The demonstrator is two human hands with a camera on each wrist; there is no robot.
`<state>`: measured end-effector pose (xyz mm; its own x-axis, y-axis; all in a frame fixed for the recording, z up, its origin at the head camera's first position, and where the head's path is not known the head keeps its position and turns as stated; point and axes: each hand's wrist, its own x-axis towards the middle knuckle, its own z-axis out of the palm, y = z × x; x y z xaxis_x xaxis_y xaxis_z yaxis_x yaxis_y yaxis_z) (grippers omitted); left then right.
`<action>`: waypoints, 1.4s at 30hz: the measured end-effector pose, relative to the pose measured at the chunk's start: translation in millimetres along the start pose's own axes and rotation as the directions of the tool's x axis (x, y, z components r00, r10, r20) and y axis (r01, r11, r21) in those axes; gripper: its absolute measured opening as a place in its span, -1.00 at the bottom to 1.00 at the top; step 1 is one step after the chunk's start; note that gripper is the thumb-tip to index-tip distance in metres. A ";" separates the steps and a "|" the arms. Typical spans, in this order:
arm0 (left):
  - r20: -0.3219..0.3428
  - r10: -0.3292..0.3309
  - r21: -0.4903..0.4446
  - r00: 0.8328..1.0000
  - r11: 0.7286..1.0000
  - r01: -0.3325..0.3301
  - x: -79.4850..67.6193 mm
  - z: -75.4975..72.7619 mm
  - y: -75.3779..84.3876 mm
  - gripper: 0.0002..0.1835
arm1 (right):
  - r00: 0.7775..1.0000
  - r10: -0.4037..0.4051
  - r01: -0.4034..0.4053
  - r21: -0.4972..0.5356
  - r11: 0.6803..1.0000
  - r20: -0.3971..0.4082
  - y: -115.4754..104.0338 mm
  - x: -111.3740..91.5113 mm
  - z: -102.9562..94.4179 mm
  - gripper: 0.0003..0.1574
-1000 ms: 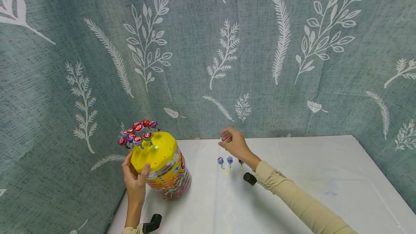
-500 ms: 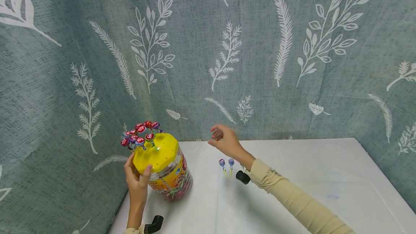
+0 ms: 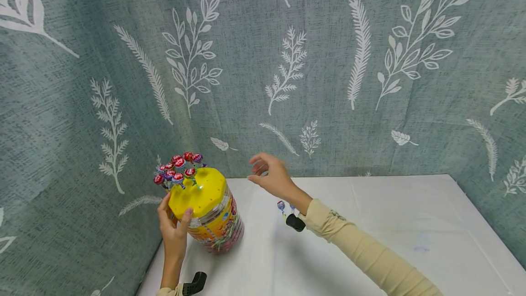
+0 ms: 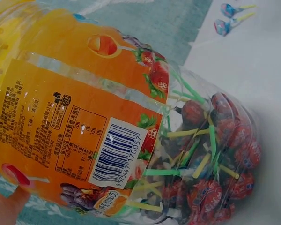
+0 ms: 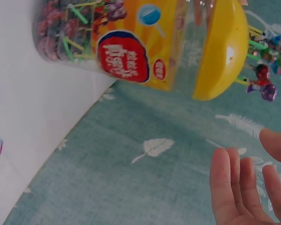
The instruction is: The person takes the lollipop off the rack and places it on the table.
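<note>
A large clear candy jar (image 3: 219,229) with a yellow lid (image 3: 203,193) stands on the table at the left. Several wrapped lollipops (image 3: 178,163) stick up from holes in that lid, crowded toward its far left side. My left hand (image 3: 174,232) grips the jar at the lid's near left edge, thumb in front. To the right of the jar my right hand (image 3: 272,178) hovers over the table's far edge, its fingers loosely bent and holding nothing. Loose lollipops (image 4: 221,27) lie behind my right wrist, partly hidden in the head view. More lollipops (image 4: 208,197) fill the jar's bottom.
A white-covered table (image 3: 370,223) reaches to a grey-green leaf-patterned curtain (image 3: 238,81) at the back and left. Black wrist devices (image 3: 295,222) are strapped on both wrists.
My right hand has moved left toward the jar, past the loose lollipops, and its forearm now covers some of them. The left hand keeps its hold on the jar.
</note>
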<state>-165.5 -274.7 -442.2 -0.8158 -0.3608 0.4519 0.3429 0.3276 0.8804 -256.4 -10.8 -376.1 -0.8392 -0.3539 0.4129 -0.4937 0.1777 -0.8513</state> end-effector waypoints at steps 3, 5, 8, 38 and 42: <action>0.003 0.010 -0.006 1.000 1.000 -0.010 -0.4 -0.9 -1.1 -0.27 | 1.000 -0.023 0.022 0.009 1.000 0.005 -3.2 2.1 4.2 -0.60; 0.002 0.008 -0.004 1.000 1.000 -0.008 -0.5 -1.2 -0.8 -0.27 | 0.999 -0.038 0.038 0.014 0.999 0.010 -5.7 3.9 6.8 -0.61; -0.001 0.004 0.003 1.000 1.000 -0.004 -0.8 -1.2 1.0 -0.27 | 0.998 -0.054 0.053 0.032 0.998 0.020 -9.8 6.4 10.6 -0.59; 0.004 -0.004 -0.006 1.000 1.000 0.004 7.1 -3.6 -30.1 -0.26 | 0.996 -0.079 0.077 0.040 0.996 0.048 -39.0 32.6 66.6 -0.61; -0.007 -0.026 -0.001 1.000 1.000 0.026 6.2 -3.4 -32.2 -0.26 | 0.995 -0.061 0.058 0.032 0.998 0.074 -41.5 37.1 75.5 -0.55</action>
<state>-180.0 -290.5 -467.2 -0.8213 -0.3755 0.4295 0.3217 0.3168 0.8923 -249.9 -100.7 -349.9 -0.7888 -0.4306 0.4387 -0.5343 0.1273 -0.8357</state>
